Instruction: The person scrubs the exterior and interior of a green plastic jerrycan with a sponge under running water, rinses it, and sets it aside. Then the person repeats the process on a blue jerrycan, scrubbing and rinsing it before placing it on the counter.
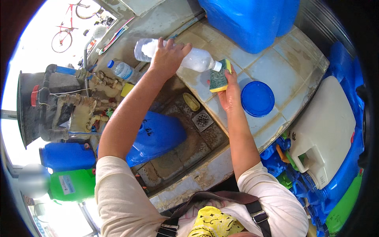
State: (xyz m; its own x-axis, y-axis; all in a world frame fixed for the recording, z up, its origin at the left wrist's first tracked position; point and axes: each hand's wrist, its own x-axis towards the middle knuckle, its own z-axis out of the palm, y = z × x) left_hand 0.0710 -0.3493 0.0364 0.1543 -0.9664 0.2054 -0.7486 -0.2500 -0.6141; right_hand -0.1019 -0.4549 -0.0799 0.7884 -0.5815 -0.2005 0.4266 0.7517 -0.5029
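My left hand grips a clear plastic bottle from above. The bottle lies tilted, its white cap pointing right and down. My right hand holds a green and yellow scouring sponge, scrub side towards the bottle. Cap and sponge meet or nearly meet; contact is hard to tell. Whitish, foamy-looking content shows inside the bottle. Both hands are over a tiled ledge. Just right of my right wrist, a round blue lid rests on the tiles.
A blue jerrycan stands on the ledge's far side; another lies in the sunken basin near a floor drain. Pipes with a red-handled valve line the left. A whitish jerrycan is at right. A blue-capped bottle lies at left.
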